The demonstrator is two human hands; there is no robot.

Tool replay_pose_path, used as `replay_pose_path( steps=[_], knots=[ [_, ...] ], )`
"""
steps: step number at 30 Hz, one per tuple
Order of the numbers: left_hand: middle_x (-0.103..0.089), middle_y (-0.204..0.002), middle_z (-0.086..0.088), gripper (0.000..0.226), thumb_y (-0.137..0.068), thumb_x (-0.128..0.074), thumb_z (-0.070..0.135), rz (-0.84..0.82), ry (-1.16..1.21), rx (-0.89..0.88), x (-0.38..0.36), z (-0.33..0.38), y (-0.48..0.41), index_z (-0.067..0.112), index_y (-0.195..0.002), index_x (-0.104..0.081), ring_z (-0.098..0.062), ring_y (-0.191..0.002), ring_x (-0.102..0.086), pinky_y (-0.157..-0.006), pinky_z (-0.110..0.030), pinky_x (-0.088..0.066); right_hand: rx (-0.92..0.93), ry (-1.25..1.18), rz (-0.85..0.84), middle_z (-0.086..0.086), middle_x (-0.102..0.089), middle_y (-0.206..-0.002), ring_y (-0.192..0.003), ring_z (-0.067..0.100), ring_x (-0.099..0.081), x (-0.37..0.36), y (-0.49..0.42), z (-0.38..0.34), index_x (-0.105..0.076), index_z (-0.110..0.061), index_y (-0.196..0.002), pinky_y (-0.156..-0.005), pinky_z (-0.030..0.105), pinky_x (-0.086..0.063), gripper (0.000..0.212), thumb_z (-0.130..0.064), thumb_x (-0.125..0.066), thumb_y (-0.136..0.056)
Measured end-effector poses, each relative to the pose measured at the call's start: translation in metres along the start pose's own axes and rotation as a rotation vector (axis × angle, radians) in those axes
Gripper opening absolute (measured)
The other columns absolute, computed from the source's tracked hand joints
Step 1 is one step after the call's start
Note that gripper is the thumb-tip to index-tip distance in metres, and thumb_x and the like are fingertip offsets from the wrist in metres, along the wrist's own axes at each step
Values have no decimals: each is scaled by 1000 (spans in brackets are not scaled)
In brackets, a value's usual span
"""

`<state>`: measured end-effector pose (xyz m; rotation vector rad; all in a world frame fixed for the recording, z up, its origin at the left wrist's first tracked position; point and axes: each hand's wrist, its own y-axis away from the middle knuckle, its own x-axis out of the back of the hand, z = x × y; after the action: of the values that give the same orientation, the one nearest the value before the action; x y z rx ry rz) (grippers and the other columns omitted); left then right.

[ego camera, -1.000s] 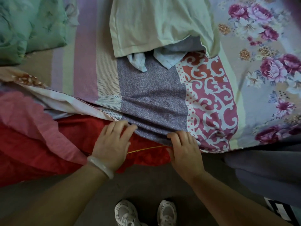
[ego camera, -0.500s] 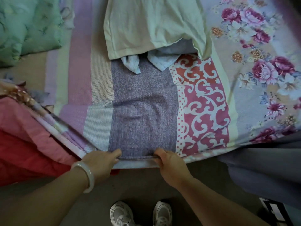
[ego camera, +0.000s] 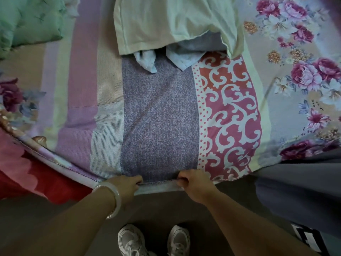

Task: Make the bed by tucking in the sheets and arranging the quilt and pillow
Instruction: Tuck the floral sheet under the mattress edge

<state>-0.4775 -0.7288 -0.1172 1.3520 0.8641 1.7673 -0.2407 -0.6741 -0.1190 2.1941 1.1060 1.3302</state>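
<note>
The patchwork sheet [ego camera: 158,117] lies spread across the bed and fills the centre of the frame, with striped pink and lilac panels at left, a mottled purple panel in the middle, a red-and-white scroll panel to its right and a floral panel at far right. Its near hem runs along the lower third of the frame. The left hand [ego camera: 125,185] holds this hem at lower centre-left; its grip is clamped on the hem, fingers curled over the fabric. The right hand [ego camera: 195,183] holds the same hem just to the right; its grip is likewise clamped on the fabric, knuckles up. The 2 hands are near each other but apart, and the hem runs straight between them. A pale bracelet [ego camera: 112,198] sits on the left wrist. A pale green cloth [ego camera: 166,23] lies on the sheet at upper centre, with light blue fabric [ego camera: 147,60] showing from under its lower edge. A green padded bundle [ego camera: 27,21] occupies the upper left corner. A red and pink cover [ego camera: 27,178] hangs at lower left, beneath the sheet's edge. Grey fabric [ego camera: 295,191] hangs at lower right. 2 white shoes [ego camera: 132,241] stand on the floor [ego camera: 162,209] at bottom centre.
</note>
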Motion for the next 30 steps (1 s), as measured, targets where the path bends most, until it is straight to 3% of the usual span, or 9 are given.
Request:
replay_pose_path(
  steps=[4,8,12,15,17,20,23,30],
  knots=[
    [-51,-88,4,21,-98,-38,22,79,8,53,-2,-4,3,27,-118,-40,-17,-76,-50,-67,-29,-37,88,194,88,-7,-56,-111,-100,13,-54,4,12,18,-58,-27,-109,-89,32,-48,16,-20,-50,-97],
    [-61,-104,0,21,-99,-37,22,86,-20,75,2,-5,6,28,-119,-40,-18,-81,-55,-70,-31,-42,38,506,283,-7,-53,-122,-119,16,-47,23,23,53,-57,-29,-122,-107,39,-32,30,-32,-56,-92],
    [-61,-113,2,25,-98,-39,18,80,-34,88,2,2,-1,26,-122,-40,-17,-84,-53,-76,-33,-46,-103,585,158,-9,-48,-136,-132,16,-38,38,18,73,-51,-32,-132,-115,40,-22,36,-31,-51,-96],
    [-60,-119,0,27,-98,-40,23,104,-73,104,0,6,-6,25,-125,-37,-19,-97,-58,-78,-32,-45,-127,422,58,-6,-49,-134,-122,15,-47,38,10,77,-51,-30,-130,-109,36,-37,33,-25,-51,-97],
    [-56,-126,-2,36,-98,-40,32,102,-89,110,-2,4,-7,26,-133,-33,-21,-109,-56,-88,-34,-46,-139,383,24,-5,-51,-131,-116,15,-51,40,8,79,-52,-30,-128,-104,34,-42,30,-25,-50,-98],
    [-45,-140,-3,57,-95,-43,44,65,-102,112,-3,2,-5,30,-146,-20,-22,-125,-46,-103,-33,-37,-106,495,20,-7,-48,-138,-130,19,-42,44,9,80,-50,-34,-129,-115,43,-27,32,-29,-49,-98],
    [-36,-148,-3,66,-94,-44,49,29,-56,107,3,5,0,34,-149,-11,-23,-133,-37,-109,-31,-31,-62,599,21,-7,-36,-152,-144,22,-23,47,11,75,-36,-36,-144,-120,50,-7,48,-30,-48,-98],
    [-20,-156,-5,68,-97,-43,46,-53,61,135,17,12,-2,31,-151,-6,-24,-140,-27,-113,-30,-25,-122,609,-42,1,-11,-162,-149,27,-1,54,-3,67,-8,-32,-154,-120,52,-1,67,-23,-45,-99]
  ],
)
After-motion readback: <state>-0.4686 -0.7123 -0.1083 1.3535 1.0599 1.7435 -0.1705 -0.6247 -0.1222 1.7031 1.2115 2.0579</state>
